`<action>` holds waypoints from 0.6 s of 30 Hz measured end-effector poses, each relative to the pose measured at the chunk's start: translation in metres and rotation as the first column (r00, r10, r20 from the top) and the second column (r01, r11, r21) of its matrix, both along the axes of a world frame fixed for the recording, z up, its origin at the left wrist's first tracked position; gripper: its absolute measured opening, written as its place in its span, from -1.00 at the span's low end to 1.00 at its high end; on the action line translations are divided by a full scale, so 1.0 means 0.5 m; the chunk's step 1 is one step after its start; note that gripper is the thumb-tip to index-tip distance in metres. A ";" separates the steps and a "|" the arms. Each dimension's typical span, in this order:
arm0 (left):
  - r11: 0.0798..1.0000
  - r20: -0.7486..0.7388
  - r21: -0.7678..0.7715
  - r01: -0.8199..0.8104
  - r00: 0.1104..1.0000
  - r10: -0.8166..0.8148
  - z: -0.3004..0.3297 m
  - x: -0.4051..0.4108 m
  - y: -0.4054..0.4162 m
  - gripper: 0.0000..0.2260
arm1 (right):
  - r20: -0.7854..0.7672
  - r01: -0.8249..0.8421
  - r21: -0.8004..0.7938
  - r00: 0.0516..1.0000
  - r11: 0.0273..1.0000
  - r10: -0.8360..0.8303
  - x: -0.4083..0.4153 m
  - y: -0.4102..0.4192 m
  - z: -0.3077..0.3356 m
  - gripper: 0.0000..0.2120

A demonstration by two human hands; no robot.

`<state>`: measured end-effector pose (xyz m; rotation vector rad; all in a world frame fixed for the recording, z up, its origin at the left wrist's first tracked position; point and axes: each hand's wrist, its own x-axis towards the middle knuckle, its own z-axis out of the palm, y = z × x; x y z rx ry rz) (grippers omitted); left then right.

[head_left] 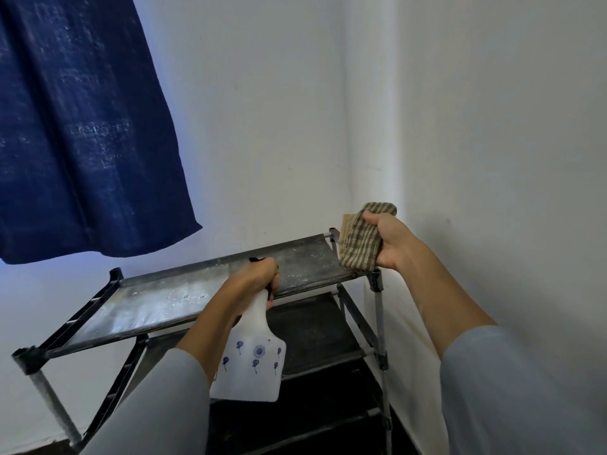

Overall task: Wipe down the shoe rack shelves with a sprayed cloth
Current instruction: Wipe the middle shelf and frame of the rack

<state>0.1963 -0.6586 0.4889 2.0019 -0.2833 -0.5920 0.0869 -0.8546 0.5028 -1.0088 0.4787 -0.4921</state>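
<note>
One dark metal shoe rack with cloth shelves [184, 300] is seen in a white corner. Three shelves can be counted; the top one is dusty with pale specks. One white plastic spray bottle with small blue prints [253, 359] is held above the front edge of the rack's top shelf. Its neck is gripped by the left hand [254, 279], fingers curled tight around it. One folded brown striped cloth [363, 239] is held over the rack's right back corner, squeezed in the right hand [392, 243]. One dark blue curtain [82, 126] is hung up to the left of the rack.
</note>
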 end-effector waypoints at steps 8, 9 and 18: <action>0.999 -0.015 -0.024 0.033 0.999 -0.033 0.003 -0.009 -0.052 -0.78 | -0.001 -0.020 0.010 1.000 1.000 0.020 -0.009 -0.014 -0.009 -0.75; 0.999 -0.014 -0.023 0.039 0.999 -0.039 0.003 -0.012 -0.059 -0.80 | 0.002 -0.020 0.012 1.000 1.000 0.020 -0.010 -0.016 -0.008 -0.76; 0.995 0.046 -0.097 0.014 0.999 -0.010 0.012 0.001 -0.104 -0.88 | 0.015 -0.022 0.023 1.000 0.999 0.022 -0.024 -0.031 -0.002 -0.77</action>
